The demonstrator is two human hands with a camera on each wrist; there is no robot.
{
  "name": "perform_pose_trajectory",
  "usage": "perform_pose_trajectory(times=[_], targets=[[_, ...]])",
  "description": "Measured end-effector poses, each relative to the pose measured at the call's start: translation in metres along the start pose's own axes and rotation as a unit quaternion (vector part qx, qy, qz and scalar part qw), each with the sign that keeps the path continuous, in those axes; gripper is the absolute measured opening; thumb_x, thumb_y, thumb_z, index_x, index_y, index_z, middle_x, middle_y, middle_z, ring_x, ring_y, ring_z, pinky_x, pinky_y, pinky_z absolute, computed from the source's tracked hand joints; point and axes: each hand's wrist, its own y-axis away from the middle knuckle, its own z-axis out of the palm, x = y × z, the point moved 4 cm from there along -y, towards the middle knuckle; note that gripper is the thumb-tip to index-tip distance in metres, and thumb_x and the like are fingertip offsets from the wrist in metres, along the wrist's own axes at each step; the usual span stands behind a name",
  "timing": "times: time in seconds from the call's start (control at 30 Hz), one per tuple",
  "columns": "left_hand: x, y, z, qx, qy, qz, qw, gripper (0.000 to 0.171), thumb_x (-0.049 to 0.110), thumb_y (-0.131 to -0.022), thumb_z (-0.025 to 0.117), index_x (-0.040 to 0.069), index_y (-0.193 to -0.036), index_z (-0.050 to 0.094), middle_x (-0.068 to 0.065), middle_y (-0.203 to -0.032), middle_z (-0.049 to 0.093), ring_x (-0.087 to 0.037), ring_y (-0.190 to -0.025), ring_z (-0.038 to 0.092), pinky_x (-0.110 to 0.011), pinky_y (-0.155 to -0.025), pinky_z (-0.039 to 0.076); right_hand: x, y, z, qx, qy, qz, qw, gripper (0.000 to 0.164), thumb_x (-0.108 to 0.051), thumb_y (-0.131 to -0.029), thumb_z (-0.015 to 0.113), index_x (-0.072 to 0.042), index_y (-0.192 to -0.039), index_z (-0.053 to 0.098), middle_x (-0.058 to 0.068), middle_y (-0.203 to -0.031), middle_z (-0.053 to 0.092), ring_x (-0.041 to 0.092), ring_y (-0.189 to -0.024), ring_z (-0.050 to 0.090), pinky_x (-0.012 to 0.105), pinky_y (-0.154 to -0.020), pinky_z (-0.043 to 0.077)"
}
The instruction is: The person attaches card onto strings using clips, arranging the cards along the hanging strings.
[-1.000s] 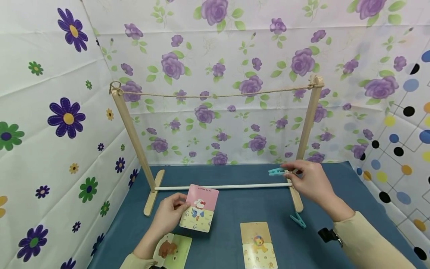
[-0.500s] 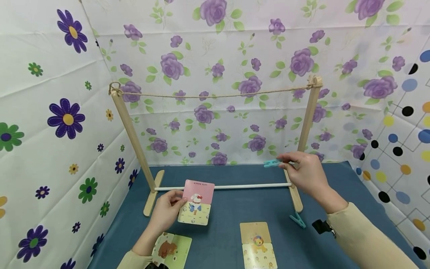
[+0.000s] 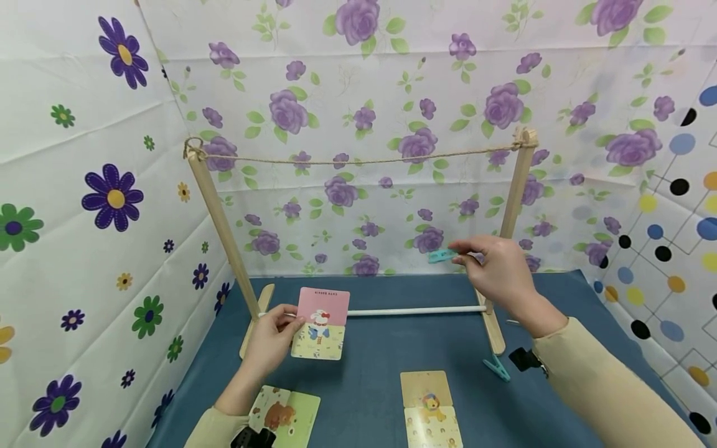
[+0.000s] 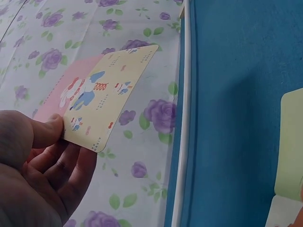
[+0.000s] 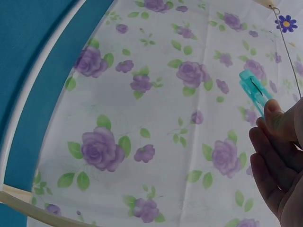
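My left hand (image 3: pixel 273 339) pinches a pink and yellow card (image 3: pixel 319 339) with a white rabbit on it by its left edge, raised in front of the white rod. In the left wrist view the thumb lies on the face of the card (image 4: pixel 109 94), the fingers behind it. A turquoise clothespin (image 3: pixel 442 256) is pinched between thumb and fingers of my right hand (image 3: pixel 498 274), pointing left. The right wrist view shows the clothespin (image 5: pixel 254 89) by its far end. Above both hands a twine line (image 3: pixel 358 162) runs between two wooden posts, with nothing hanging on it.
A green bear card (image 3: pixel 299 420) lies partly under the left forearm. At the front lies a yellow lion card (image 3: pixel 430 423). Another clothespin (image 3: pixel 496 368) rests by the right foot of the wooden stand (image 3: pixel 511 205). The white rod (image 3: pixel 414 310) joins the stand's feet.
My left hand has lifted the rabbit card up and a little left. The right hand has moved up and left with the clothespin. The cards on the table have stayed in place.
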Motion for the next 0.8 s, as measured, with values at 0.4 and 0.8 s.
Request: perform_pose_trajectory(times=[0.4, 0.8], targets=[[0.006, -0.016, -0.013, 0.022, 0.004, -0.003, 0.9997, 0.013, 0.009, -0.106, 0.069, 0.002, -0.117, 0.073, -0.009, -0.092, 0.076, -0.021, -0.077, 0.066, -0.027, -0.064, 0.055, -0.016, -0.027, -0.004, 0.012, 0.005, -0.007, 1.000, 0.023, 0.009, -0.093, 0.077, -0.007, -0.107, 0.084, 0.007, -0.098, 0.080, 0.021, -0.079, 0.075, 0.032, -0.052, 0.041], [0.018, -0.030, -0.025, 0.038, 0.047, 0.009, 0.9981, 0.015, 0.012, -0.108, 0.067, 0.003, -0.119, 0.071, -0.012, -0.096, 0.077, -0.020, -0.079, 0.071, -0.036, -0.070, 0.063, -0.027, -0.043, 0.001, 0.028, -0.021, -0.016, 0.999, 0.020, 0.004, -0.093, 0.080, -0.009, -0.106, 0.085, 0.006, -0.097, 0.081, 0.018, -0.077, 0.073, 0.030, -0.055, 0.041]])
